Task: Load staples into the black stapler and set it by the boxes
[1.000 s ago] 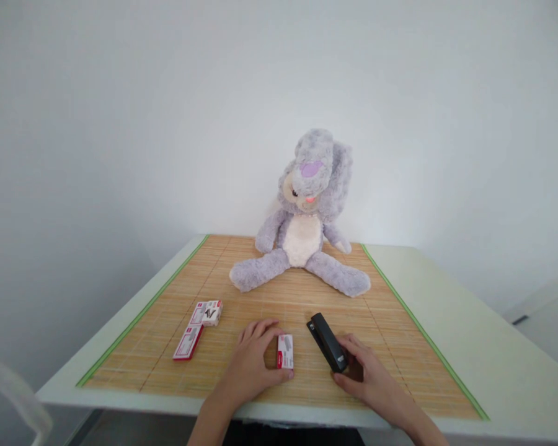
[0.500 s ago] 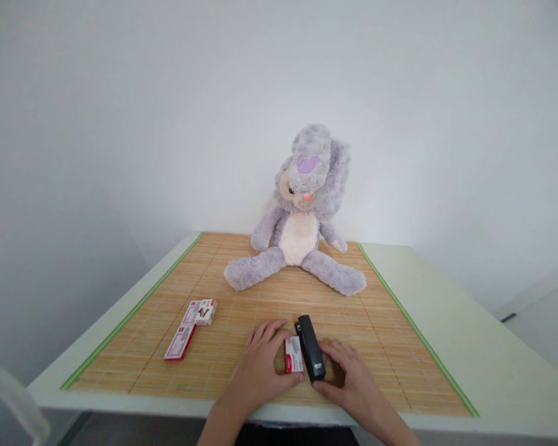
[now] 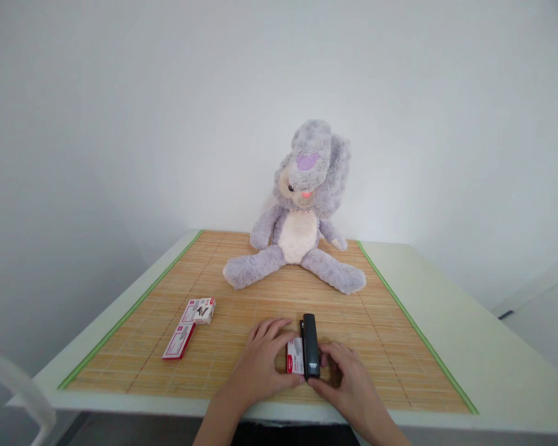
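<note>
A black stapler (image 3: 310,344) lies on the bamboo mat (image 3: 242,297) near the table's front edge, pointing away from me. Pressed against its left side is a small white and red staple box (image 3: 294,357). My left hand (image 3: 265,362) curls round the box, thumb at its near end. My right hand (image 3: 341,379) grips the stapler's near end, fingers bent on its right side. Stapler and box touch side by side.
A grey plush rabbit (image 3: 302,217) sits at the back of the mat against the white wall. Two more staple boxes (image 3: 198,310) (image 3: 178,341) lie on the mat's left part. Pale table surface (image 3: 451,322) shows to the right. A white curved chair part (image 3: 13,390) is at the lower left.
My right hand slid the stapler left and turned it straight until it met the box held by my left hand. The view shifted slightly.
</note>
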Action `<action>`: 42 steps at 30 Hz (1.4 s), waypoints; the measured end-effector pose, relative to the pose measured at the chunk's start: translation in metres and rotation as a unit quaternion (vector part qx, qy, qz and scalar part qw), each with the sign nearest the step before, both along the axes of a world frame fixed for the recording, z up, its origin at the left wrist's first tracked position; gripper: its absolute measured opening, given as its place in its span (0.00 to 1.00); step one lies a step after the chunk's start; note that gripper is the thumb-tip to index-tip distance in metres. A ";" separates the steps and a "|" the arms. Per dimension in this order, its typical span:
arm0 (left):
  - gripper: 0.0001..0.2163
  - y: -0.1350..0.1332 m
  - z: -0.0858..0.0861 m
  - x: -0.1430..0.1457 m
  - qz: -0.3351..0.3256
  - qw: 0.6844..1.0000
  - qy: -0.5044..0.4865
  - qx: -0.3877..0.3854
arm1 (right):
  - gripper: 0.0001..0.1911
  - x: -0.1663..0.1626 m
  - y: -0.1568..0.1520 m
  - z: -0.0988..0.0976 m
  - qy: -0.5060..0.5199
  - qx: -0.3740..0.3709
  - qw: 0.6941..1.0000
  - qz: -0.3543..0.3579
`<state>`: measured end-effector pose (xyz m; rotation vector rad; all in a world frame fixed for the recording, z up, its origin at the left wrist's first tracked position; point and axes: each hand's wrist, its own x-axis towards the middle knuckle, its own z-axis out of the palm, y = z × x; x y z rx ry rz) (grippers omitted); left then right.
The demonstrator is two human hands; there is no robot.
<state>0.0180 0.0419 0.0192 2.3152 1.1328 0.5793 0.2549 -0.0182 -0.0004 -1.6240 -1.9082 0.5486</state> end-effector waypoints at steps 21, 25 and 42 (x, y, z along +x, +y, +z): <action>0.34 0.001 -0.004 0.004 0.002 1.000 -0.003 0.009 | 0.17 0.000 0.003 0.000 -0.001 -0.006 1.000 0.017; 0.35 0.002 -0.005 0.003 -0.001 1.000 0.000 0.008 | 0.18 0.000 0.002 0.000 0.004 -0.002 1.000 0.013; 0.17 -0.004 -0.016 -0.074 0.227 0.965 -0.045 0.120 | 0.23 0.003 0.004 -0.003 0.006 -0.004 1.000 0.028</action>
